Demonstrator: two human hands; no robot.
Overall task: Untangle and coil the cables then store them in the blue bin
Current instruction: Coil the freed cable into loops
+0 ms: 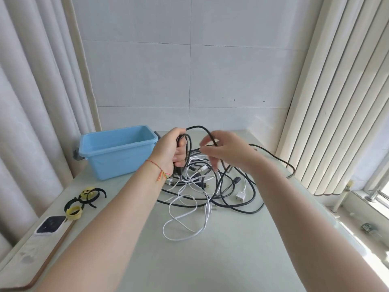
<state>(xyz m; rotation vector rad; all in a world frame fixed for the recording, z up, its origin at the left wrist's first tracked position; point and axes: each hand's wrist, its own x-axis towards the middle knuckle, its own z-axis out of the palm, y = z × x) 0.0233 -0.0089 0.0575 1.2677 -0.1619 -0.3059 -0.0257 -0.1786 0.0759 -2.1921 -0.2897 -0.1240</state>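
A pale table (210, 260) fills the lower part of the view, set against a white tiled wall (189, 70), with curtains (31, 102) on the left and vertical blinds (336, 102) on the right. Two bare forearms reach forward from the bottom edge.

A blue bin (119, 151) stands open at the far left of the table, just left of the hands. Nothing is visible inside it.

In the middle of the table lies a tangled heap of cables (210, 186), black and white strands crossing one another, with several plugs among them. One white cable (185, 224) loops out toward the viewer.

The left hand (173, 150), with a red string bracelet at the wrist, clenches several loops of a black cable (196, 127) held above the heap. The cable arcs from that fist across to the right hand (223, 151). The right hand is blurred; its fingers curl loosely at the strand, and whether they actually grasp it cannot be told.

At the near left edge lie a white device (50, 225) with a dark face and a small cluster of black and yellow strap ties (83, 200).
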